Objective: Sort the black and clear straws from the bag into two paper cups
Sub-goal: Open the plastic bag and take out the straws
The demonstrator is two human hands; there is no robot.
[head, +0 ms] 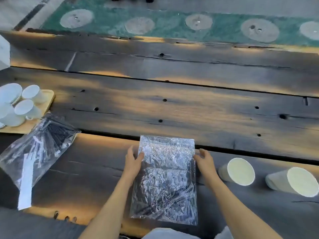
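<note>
A crinkled clear plastic bag [165, 180] lies flat on the dark wooden table in front of me, with black and clear straws faintly showing in its lower part. My left hand [133, 160] grips the bag's upper left edge, thumb on top. On the upper right edge my right hand [204, 159] does the same. Two empty white paper cups stand tilted to the right: the nearer cup [239, 171] and the farther cup [296, 181]. A second clear bag [36, 150] holding black and clear straws lies at the left.
A wooden tray [49, 99] at the far left carries several white ceramic cups [25, 109]. The table's [189, 107] planks have gaps and knot holes. Beyond its far edge is a green patterned surface [172, 23]. A white object [4, 54] sits at the left edge.
</note>
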